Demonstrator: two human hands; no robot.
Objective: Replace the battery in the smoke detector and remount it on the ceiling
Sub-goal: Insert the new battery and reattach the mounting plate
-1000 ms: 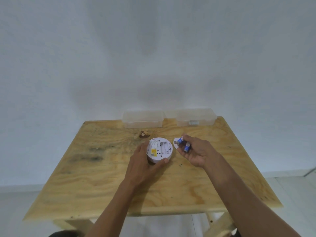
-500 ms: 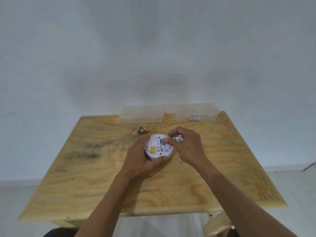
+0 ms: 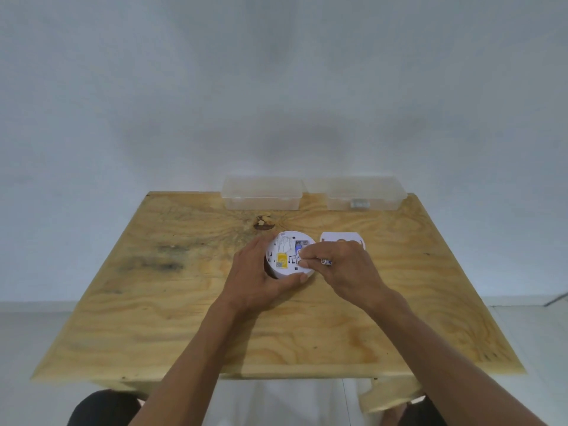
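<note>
Head view shows the smoke detector face-down on the bench, left hand gripping its rim while the right hand presses one battery into the compartment and holds another battery, with remounting on its plate remaining.
</note>
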